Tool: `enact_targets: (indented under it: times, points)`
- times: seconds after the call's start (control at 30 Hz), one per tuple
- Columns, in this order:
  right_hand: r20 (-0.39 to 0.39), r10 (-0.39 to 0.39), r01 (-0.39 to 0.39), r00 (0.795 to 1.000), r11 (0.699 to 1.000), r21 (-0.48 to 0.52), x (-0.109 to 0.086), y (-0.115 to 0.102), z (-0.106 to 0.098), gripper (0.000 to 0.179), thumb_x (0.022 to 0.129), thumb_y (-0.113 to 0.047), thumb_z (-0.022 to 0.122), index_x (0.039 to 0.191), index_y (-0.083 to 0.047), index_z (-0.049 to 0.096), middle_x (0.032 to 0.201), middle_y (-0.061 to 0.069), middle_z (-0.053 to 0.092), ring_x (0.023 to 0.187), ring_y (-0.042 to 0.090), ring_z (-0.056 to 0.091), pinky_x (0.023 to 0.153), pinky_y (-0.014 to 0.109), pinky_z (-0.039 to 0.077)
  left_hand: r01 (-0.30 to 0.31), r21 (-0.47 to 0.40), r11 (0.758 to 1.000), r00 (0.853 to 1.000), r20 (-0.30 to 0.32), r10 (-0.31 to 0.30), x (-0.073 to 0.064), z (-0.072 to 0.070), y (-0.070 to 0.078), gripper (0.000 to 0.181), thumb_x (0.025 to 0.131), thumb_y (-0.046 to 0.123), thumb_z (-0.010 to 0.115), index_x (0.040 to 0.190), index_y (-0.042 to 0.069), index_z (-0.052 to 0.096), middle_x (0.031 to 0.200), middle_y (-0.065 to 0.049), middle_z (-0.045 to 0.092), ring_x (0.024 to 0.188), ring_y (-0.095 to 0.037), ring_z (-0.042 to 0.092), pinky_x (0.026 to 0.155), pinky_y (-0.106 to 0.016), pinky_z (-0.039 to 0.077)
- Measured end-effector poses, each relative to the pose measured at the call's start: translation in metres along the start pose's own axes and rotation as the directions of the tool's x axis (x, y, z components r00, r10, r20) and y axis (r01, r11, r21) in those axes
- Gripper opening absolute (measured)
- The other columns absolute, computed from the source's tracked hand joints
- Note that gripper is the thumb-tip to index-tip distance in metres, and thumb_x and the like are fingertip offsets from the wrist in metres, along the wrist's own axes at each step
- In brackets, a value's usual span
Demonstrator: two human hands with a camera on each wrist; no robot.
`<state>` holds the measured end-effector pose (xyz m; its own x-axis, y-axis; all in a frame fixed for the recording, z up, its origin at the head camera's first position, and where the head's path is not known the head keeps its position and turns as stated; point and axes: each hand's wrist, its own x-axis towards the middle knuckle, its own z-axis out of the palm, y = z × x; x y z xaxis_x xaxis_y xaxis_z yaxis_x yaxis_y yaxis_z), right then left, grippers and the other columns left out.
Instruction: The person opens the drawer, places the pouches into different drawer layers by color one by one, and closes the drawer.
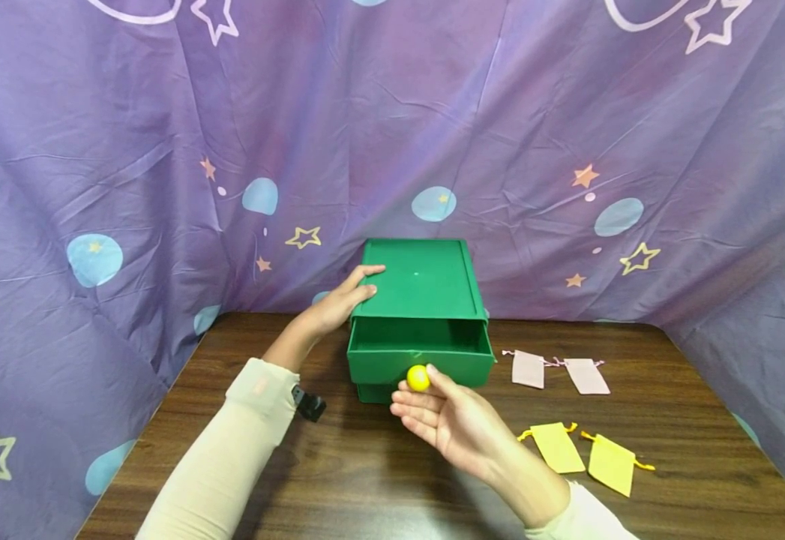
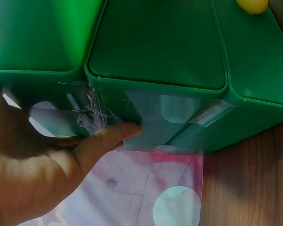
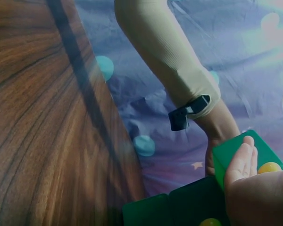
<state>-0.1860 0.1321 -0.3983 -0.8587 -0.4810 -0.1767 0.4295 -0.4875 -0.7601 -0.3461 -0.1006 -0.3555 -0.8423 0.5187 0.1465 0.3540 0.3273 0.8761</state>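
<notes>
A green two-drawer box [image 1: 422,277] stands against the back cloth, with its upper drawer [image 1: 392,367] pulled out. The drawer's inside is in shadow. My left hand [image 1: 334,307] rests against the box's left side, fingers reaching over the top edge; in the left wrist view its thumb lies on clear tape [image 2: 179,108] along the green side. At the drawer front, my right hand [image 1: 462,427] has thumb and forefinger about a yellow round knob [image 1: 418,377], the other fingers stretched out. A second yellow ball [image 3: 210,222] shows low in the right wrist view.
Two pale pink drawstring pouches [image 1: 528,370] lie right of the box. Nearer the front right are two yellow drawstring pouches [image 1: 557,448]. All stand on a dark wooden table [image 1: 365,480], with a purple patterned cloth [image 1: 338,150] hanging behind and at both sides.
</notes>
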Motion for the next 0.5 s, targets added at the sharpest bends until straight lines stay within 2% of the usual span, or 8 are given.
enact_targets:
  times: [0.5]
  points:
    - [0.003, 0.013, -0.013, 1.000, 1.000, -0.023, -0.012, 0.004, 0.001, 0.040, 0.110, -0.039, 0.048, 0.117, -0.005, 0.068, 0.110, 0.009, 0.076, 0.105, 0.021, 0.073, 0.099, 0.034, 0.055, -0.003, 0.000, 1.000, 1.000, 0.004, 0.003, 0.000, 0.000, 0.000, 0.054, 0.108, 0.025, 0.039, 0.160, 0.015, 0.030, 0.169, -0.017, 0.020, 0.155, -0.036, 0.017, 0.124, -0.057, 0.017]
